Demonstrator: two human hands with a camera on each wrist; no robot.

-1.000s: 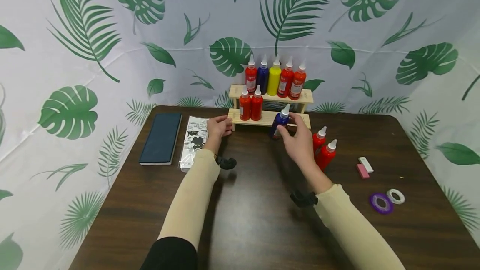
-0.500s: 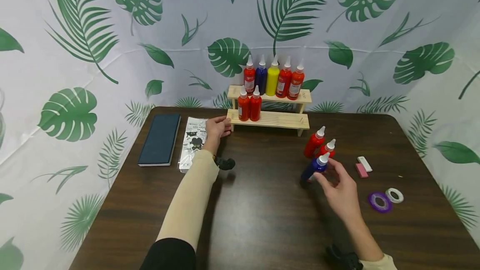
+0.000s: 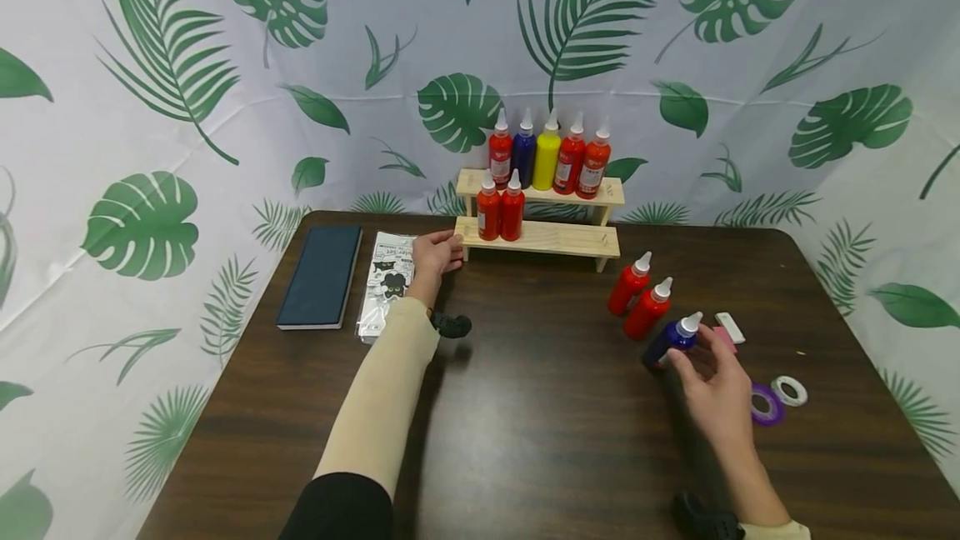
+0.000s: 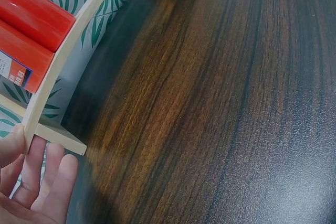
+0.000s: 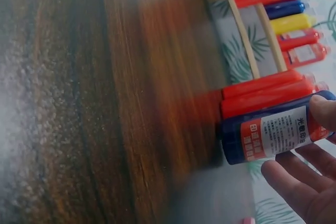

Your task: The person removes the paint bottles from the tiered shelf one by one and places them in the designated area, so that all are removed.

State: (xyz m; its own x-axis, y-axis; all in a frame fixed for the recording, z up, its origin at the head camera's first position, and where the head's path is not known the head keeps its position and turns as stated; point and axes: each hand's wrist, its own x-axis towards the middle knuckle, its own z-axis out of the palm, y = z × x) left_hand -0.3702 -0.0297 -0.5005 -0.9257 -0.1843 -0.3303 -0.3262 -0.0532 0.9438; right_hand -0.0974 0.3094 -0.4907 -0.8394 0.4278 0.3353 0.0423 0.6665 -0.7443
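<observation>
A blue squeeze bottle with a white nozzle cap (image 3: pixel 670 344) is gripped between the thumb and fingers of my right hand (image 3: pixel 716 390), at or just above the tabletop. In the right wrist view its printed label (image 5: pixel 283 132) faces the camera. Beside it two red bottles (image 3: pixel 647 312) stand on the table. My left hand (image 3: pixel 437 255) pinches the left end of a two-tier wooden rack (image 3: pixel 570 237), thumb on the lower board and a finger beneath it (image 4: pixel 39 177). Two red bottles (image 3: pixel 512 211) stand at the left of that board. Red, blue and yellow bottles (image 3: pixel 547 161) line the upper tier.
At the left lie a dark notebook (image 3: pixel 318 277) and a packaged ruler set (image 3: pixel 386 286). A white eraser (image 3: pixel 731 327) and a partly hidden pink one lie at the right, with purple (image 3: pixel 768 407) and white (image 3: pixel 790 391) tape rolls nearer the front.
My right hand has carried the blue bottle from the rack's lower board to the right and towards me, past the two red bottles. My left hand stays at the rack's end.
</observation>
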